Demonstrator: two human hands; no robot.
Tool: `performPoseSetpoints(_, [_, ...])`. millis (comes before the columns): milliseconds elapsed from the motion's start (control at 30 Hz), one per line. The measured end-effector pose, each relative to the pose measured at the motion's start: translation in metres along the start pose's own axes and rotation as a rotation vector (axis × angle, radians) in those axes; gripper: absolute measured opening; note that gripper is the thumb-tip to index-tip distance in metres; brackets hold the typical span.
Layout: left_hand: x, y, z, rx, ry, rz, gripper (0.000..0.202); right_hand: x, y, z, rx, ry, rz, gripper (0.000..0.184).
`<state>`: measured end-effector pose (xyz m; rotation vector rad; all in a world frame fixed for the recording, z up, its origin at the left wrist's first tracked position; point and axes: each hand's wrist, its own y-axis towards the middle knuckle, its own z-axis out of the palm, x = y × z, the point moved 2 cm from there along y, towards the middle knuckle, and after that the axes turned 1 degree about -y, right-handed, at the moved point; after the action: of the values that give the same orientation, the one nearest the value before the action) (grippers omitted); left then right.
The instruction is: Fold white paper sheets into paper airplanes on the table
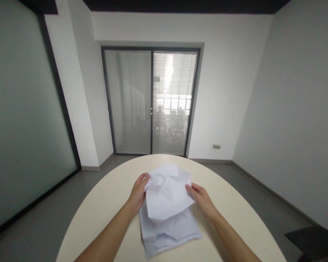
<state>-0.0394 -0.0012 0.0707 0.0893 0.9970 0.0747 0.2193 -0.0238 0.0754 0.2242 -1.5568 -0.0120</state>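
Observation:
A white cloth garment [166,203] lies on the cream oval table [235,214] in front of me, its upper part lifted and folded back toward me. My left hand [139,191] grips the cloth's left edge, fingers curled round it. On the cloth's right edge, my right hand [200,196] is pinched closed. The lower layers of the cloth lie flat near the table's front edge.
A dark chair corner [314,236] shows at the lower right. Beyond the table's far end stands a sliding glass door with blinds [151,102]. A frosted glass wall [22,120] runs along the left. Grey floor surrounds the table.

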Motion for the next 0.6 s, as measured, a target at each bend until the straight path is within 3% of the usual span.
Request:
performPoseSetpoints(100, [-0.003, 0.004, -0.009, -0.115, 0.048, 0.053, 0.042, 0.003, -0.003, -0.003, 0.005, 0.019, 0.016, 0.048])
performPoseSetpoints(267, [-0.006, 0.016, -0.035, -0.265, 0.143, 0.083, 0.044, 0.012, -0.013, -0.011, 0.204, 0.065, 0.111, 0.052])
performPoseSetpoints(367, [-0.007, 0.022, -0.05, -0.285, 0.359, 0.061, 0.041, 0.013, -0.018, -0.02, 0.299, 0.028, 0.211, 0.069])
performPoseSetpoints(500, [-0.004, 0.027, -0.062, -0.29, 0.399, 0.027, 0.035, 0.009, -0.023, -0.029, 0.393, -0.149, 0.313, 0.08])
performPoseSetpoints(600, [0.002, 0.031, -0.066, -0.297, 0.386, -0.01, 0.042, 0.004, -0.024, -0.032, 0.412, -0.223, 0.367, 0.082])
